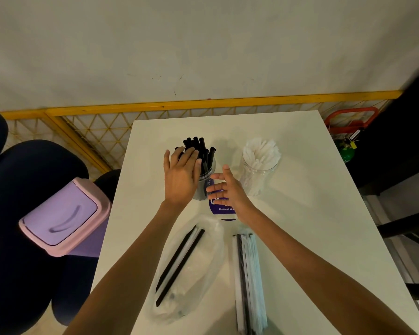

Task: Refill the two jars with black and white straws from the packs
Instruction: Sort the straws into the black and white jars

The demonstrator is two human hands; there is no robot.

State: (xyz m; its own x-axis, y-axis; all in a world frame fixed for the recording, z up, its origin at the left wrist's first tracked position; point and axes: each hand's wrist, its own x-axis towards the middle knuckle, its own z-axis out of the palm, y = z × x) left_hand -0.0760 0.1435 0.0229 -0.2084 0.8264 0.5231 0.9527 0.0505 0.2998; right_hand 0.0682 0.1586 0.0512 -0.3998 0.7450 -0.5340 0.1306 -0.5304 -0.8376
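Note:
A clear jar [209, 174] full of black straws [196, 144] stands mid-table. My left hand [180, 175] is flat, fingers spread, resting against the tops of those straws on the jar's left side. My right hand [224, 189] is open just right of the jar's lower part, holding nothing. A second clear jar [258, 171] to the right holds white straws [261, 149]. Nearer me lies a clear plastic pack [211, 240] with two black straws [179, 262] and a white one. To its right lies another pack [249, 279] of mostly white straws.
The white table [312, 213] carries a purple round sticker [221, 209] under my right hand. A pink and lilac swing-lid bin [63, 213] stands left of the table beside dark chairs. A yellow mesh fence [94, 126] runs behind. Red and green items sit at the far right.

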